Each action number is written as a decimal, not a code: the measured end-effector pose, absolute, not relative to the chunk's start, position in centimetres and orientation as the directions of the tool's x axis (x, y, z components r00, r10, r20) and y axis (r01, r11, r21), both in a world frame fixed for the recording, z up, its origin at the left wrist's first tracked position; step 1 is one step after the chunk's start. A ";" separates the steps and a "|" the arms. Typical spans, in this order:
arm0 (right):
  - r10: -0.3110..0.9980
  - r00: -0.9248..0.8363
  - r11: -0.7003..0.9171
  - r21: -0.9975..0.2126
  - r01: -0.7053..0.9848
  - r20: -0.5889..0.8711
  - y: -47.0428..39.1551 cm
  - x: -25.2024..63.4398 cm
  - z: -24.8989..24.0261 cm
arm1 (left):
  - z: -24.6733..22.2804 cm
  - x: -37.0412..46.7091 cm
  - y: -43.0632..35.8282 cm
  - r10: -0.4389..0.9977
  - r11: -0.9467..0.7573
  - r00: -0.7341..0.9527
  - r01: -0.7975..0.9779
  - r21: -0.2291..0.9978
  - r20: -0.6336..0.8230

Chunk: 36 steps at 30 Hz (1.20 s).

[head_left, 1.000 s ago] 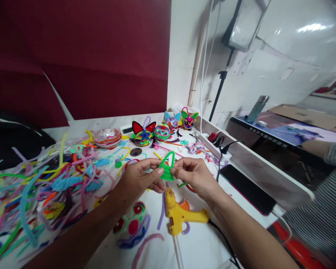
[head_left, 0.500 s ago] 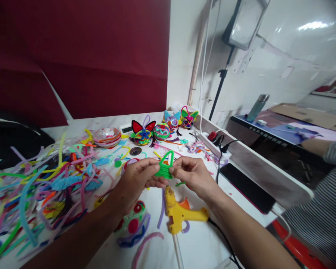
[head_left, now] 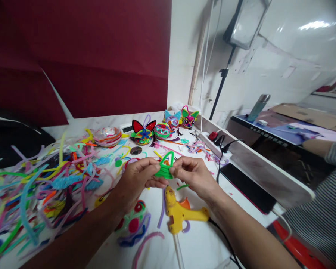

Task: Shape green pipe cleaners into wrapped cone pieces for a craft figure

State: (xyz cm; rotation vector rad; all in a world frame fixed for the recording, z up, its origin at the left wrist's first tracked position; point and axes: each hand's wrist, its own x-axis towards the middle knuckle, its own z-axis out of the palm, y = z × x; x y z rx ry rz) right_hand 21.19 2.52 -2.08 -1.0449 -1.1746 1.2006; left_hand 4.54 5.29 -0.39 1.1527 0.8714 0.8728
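Between my two hands is a green pipe cleaner point(head_left: 164, 172) bent into a triangle, its lower part filled with packed rows and its tip an open loop. My left hand point(head_left: 142, 173) pinches its left corner, and my right hand point(head_left: 189, 172) pinches the right corner; both are closed. Just below them on the white table lies a yellow glue gun point(head_left: 180, 212) with a clear glue stick in its rear. Left of the gun, partly behind my left forearm, is a round ornament point(head_left: 133, 224) with red dots and green, purple and blue pipe cleaners.
A heap of loose pipe cleaners point(head_left: 58, 183) covers the left side. Finished ornaments with ears point(head_left: 143, 135) stand at the back. A phone point(head_left: 248, 186) and a power strip point(head_left: 212, 144) lie along the right edge. A person in a striped sleeve point(head_left: 319, 209) is at far right.
My hands and the green triangle stay almost in place. The camera view has shifted very slightly, and a short green piece under my right hand shows more clearly.
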 end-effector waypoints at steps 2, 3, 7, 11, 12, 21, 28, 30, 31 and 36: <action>0.996 -0.014 0.087 -0.988 -0.131 0.089 2.4 21.2 -2.0 | -0.4 4.5 5.3 0.908 0.175 0.403 -0.121 0.977 -0.113; 0.996 -0.019 0.082 -0.987 -0.136 0.086 2.4 21.2 -1.9 | -0.4 4.4 5.3 0.908 0.173 0.403 -0.121 0.977 -0.111; 0.997 -0.041 0.060 -0.986 -0.152 0.067 2.5 21.3 -1.8 | -0.4 4.3 5.3 0.909 0.171 0.402 -0.120 0.978 -0.110; 0.998 -0.042 0.031 -0.985 -0.167 0.039 2.6 21.4 -1.9 | -0.4 4.3 5.5 0.909 0.184 0.398 -0.120 0.976 -0.123; 0.999 -0.042 0.026 -0.985 -0.171 0.033 2.6 21.5 -1.9 | -0.4 4.4 5.5 0.909 0.187 0.397 -0.119 0.975 -0.126; 0.999 -0.033 0.005 -0.961 -0.278 0.015 2.8 21.4 -2.1 | 0.0 4.4 5.3 0.905 0.215 0.400 -0.128 0.968 -0.148; 0.997 -0.076 -0.032 -0.945 -0.327 -0.008 2.9 21.4 -2.3 | 0.0 4.5 5.3 0.907 0.224 0.393 -0.137 0.965 -0.155; 0.997 -0.076 -0.039 -0.943 -0.331 -0.015 3.0 21.4 -2.3 | 0.0 4.5 5.3 0.906 0.227 0.395 -0.145 0.963 -0.154; 0.997 -0.072 -0.043 -0.943 -0.331 -0.020 3.0 21.4 -2.3 | 0.0 4.4 5.3 0.903 0.230 0.402 -0.149 0.962 -0.154; 0.999 -0.040 -0.044 -0.955 -0.295 -0.033 3.0 21.4 -2.2 | -0.2 4.4 5.3 0.894 0.244 0.420 -0.169 0.955 -0.155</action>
